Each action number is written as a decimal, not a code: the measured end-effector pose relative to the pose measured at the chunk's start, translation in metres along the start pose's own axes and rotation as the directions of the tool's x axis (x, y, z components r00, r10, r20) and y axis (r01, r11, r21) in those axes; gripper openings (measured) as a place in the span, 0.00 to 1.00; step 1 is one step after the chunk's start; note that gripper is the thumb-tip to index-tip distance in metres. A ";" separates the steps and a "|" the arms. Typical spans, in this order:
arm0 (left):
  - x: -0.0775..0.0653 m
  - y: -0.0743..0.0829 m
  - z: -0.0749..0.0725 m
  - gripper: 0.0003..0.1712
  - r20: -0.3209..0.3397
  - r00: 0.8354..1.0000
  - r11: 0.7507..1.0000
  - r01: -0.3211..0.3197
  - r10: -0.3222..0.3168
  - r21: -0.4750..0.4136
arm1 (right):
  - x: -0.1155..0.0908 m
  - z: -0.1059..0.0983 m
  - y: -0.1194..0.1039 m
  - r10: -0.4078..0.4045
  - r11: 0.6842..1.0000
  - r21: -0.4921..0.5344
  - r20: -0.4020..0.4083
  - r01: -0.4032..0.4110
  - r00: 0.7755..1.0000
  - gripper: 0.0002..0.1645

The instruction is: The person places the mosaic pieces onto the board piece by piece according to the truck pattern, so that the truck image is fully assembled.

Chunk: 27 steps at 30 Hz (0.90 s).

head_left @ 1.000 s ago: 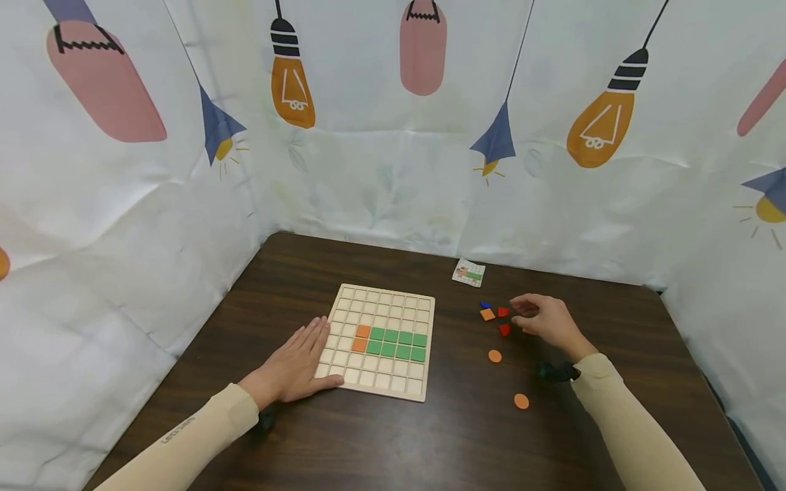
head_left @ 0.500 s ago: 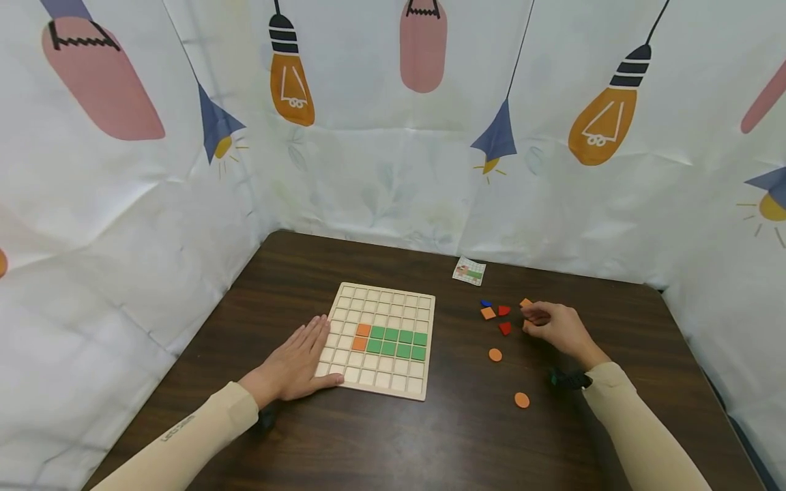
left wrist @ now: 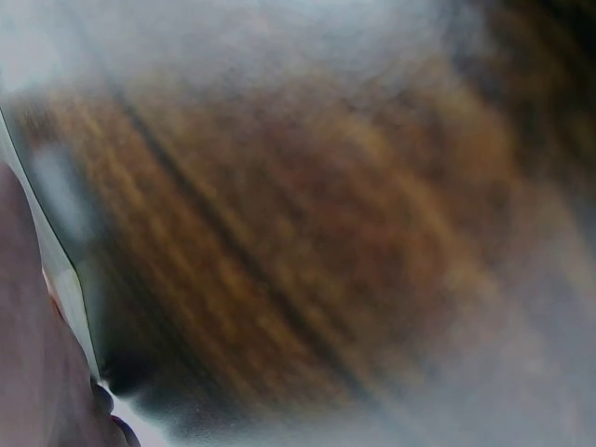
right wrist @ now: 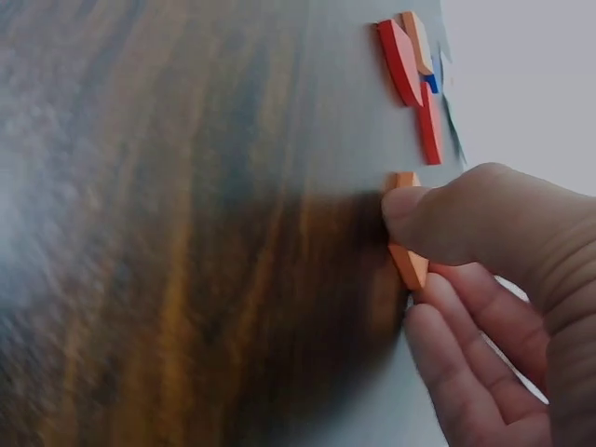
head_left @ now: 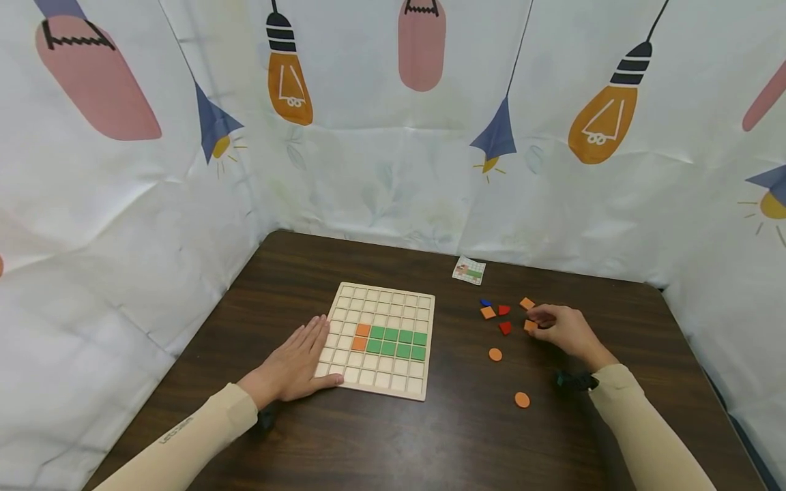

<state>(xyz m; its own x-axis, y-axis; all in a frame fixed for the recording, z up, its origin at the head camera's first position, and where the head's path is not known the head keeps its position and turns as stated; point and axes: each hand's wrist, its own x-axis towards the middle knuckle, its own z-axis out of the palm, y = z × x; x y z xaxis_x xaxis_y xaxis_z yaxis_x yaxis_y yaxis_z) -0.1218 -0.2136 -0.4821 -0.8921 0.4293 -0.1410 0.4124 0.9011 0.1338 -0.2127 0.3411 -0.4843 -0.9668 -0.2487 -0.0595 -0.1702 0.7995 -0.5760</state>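
A square wooden grid board lies on the table, with green square tiles in two rows and two orange tiles at their left end. My left hand rests on the board's left side, fingers straight and thumb at its lower edge. My right hand pinches an orange square tile; the thumb lies across it in the right wrist view. Just beyond it is another orange square tile. Blurred tabletop fills most of the left wrist view.
Left of my right hand lie two red pieces, an orange square and a blue piece. Two orange discs are nearer me. A small picture card sits toward the back, before the patterned cloth.
My right hand has shifted right and slightly toward me, and its fingers have come together on an orange tile. Two orange squares now show beside it. My left hand has stayed still.
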 end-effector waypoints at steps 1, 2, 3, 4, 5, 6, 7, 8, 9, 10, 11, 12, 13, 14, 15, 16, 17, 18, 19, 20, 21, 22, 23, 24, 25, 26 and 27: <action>0.000 0.000 0.001 0.64 0.002 1.000 1.000 0.002 -0.002 -0.001 | 0.000 0.000 0.001 0.002 1.000 -0.005 0.002 -0.002 1.000 0.23; 0.000 0.000 0.001 0.64 0.001 1.000 1.000 0.002 -0.002 -0.003 | 0.001 -0.001 0.001 0.002 1.000 -0.009 0.005 -0.002 1.000 0.22; 0.000 -0.001 0.002 0.64 0.000 1.000 1.000 0.002 -0.002 -0.006 | 0.001 -0.001 0.002 0.005 1.000 -0.014 0.007 -0.005 1.000 0.22; 0.000 -0.001 0.002 0.64 0.000 1.000 1.000 0.002 -0.002 -0.008 | 0.001 -0.001 0.002 0.008 1.000 -0.017 0.008 -0.008 1.000 0.22; 0.000 -0.001 0.003 0.64 -0.004 1.000 1.000 0.000 0.000 -0.011 | 0.001 -0.001 0.003 0.008 1.000 -0.019 0.011 -0.008 1.000 0.22; 0.000 -0.002 0.003 0.64 -0.001 1.000 1.000 0.003 -0.003 -0.010 | 0.001 -0.001 0.003 0.012 1.000 -0.019 0.008 -0.012 1.000 0.21; 0.000 -0.002 0.003 0.64 -0.002 1.000 1.000 0.003 -0.003 -0.009 | 0.001 0.000 0.003 0.007 1.000 -0.021 0.010 -0.007 1.000 0.21; 0.000 -0.002 0.004 0.64 -0.003 1.000 1.000 0.002 -0.002 -0.010 | 0.001 0.000 0.004 0.005 1.000 -0.022 0.009 -0.005 1.000 0.21; 0.000 -0.002 0.004 0.64 -0.002 1.000 1.000 0.004 -0.004 -0.006 | 0.001 0.000 0.004 0.003 1.000 -0.022 0.007 -0.003 1.000 0.21; 0.000 -0.002 0.004 0.64 -0.006 1.000 1.000 0.001 -0.001 -0.007 | 0.001 0.001 0.004 0.002 1.000 -0.023 0.003 -0.002 1.000 0.21; 0.000 -0.001 0.004 0.64 -0.008 1.000 1.000 0.001 -0.001 -0.006 | 0.001 0.001 0.005 0.000 1.000 -0.024 0.000 0.000 1.000 0.20; 0.000 -0.001 0.004 0.64 -0.013 1.000 1.000 -0.002 0.002 -0.006 | 0.001 0.002 0.005 -0.002 1.000 -0.024 -0.003 0.002 1.000 0.20; 0.000 -0.001 0.004 0.64 -0.017 1.000 1.000 -0.004 0.004 -0.005 | 0.001 0.002 0.004 -0.004 1.000 -0.025 -0.004 0.004 1.000 0.20; 0.000 -0.002 0.004 0.64 -0.023 1.000 1.000 -0.009 0.009 -0.008 | 0.001 0.003 0.004 -0.005 1.000 -0.025 -0.008 0.004 1.000 0.20; 0.000 -0.002 0.004 0.64 -0.026 1.000 1.000 -0.011 0.010 -0.009 | 0.001 0.003 0.003 -0.007 1.000 -0.026 -0.011 0.006 1.000 0.20; 0.000 -0.002 0.004 0.64 -0.032 0.999 1.000 -0.015 0.015 -0.013 | 0.001 0.003 0.002 -0.012 1.000 -0.025 -0.014 0.012 1.000 0.20; 0.000 -0.002 0.005 0.64 -0.030 0.999 1.000 -0.014 0.014 -0.010 | 0.001 0.004 0.001 -0.017 1.000 -0.023 -0.017 0.017 1.000 0.20; 0.000 -0.002 0.005 0.63 -0.031 0.999 1.000 -0.016 0.016 -0.011 | 0.001 0.004 0.000 -0.022 1.000 -0.019 -0.021 0.021 1.000 0.20; 0.000 -0.002 0.005 0.63 -0.027 1.000 1.000 -0.014 0.014 -0.008 | 0.001 0.005 -0.002 -0.026 1.000 -0.013 -0.026 0.026 0.999 0.20; 0.000 -0.003 0.005 0.64 -0.023 1.000 1.000 -0.013 0.012 -0.008 | 0.002 0.005 -0.003 -0.031 0.999 -0.010 -0.030 0.031 0.999 0.20; 0.000 -0.003 0.005 0.64 -0.017 1.000 1.000 -0.009 0.009 -0.006 | 0.002 0.006 -0.005 -0.035 0.999 -0.007 -0.034 0.035 0.999 0.21; 0.001 -0.003 0.005 0.64 -0.015 1.000 1.000 -0.009 0.009 -0.004 | 0.002 0.006 -0.007 -0.039 0.999 -0.004 -0.038 0.039 0.999 0.21; 0.001 -0.003 0.005 0.64 -0.008 1.000 1.000 -0.004 0.004 -0.003 | 0.003 0.007 -0.009 -0.043 0.999 0.000 -0.042 0.043 0.998 0.21; 0.001 -0.004 0.005 0.64 -0.003 1.000 1.000 -0.002 0.002 -0.006 | 0.004 0.008 -0.011 -0.049 0.999 0.002 -0.046 0.049 0.998 0.21; 0.001 -0.004 0.005 0.64 0.002 1.000 1.000 0.003 -0.003 -0.004 | 0.004 0.009 -0.013 -0.054 0.999 0.001 -0.051 0.054 0.997 0.21; 0.001 -0.004 0.006 0.64 0.002 1.000 1.000 0.003 -0.003 -0.005 | 0.005 0.009 -0.015 -0.061 0.998 0.001 -0.055 0.061 0.997 0.20; 0.001 -0.004 0.006 0.64 -0.005 1.000 1.000 -0.001 0.001 -0.009 | 0.006 0.010 -0.017 -0.067 0.998 0.003 -0.061 0.067 0.996 0.20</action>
<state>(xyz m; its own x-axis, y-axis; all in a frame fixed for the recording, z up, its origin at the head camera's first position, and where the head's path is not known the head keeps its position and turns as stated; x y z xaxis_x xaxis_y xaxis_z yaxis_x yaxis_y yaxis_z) -0.1232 -0.2165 -0.4890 -0.8925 0.4299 -0.1364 0.4117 0.9001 0.1427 -0.2134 0.3208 -0.4827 -0.9630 -0.2681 0.0289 -0.2345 0.7794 -0.5810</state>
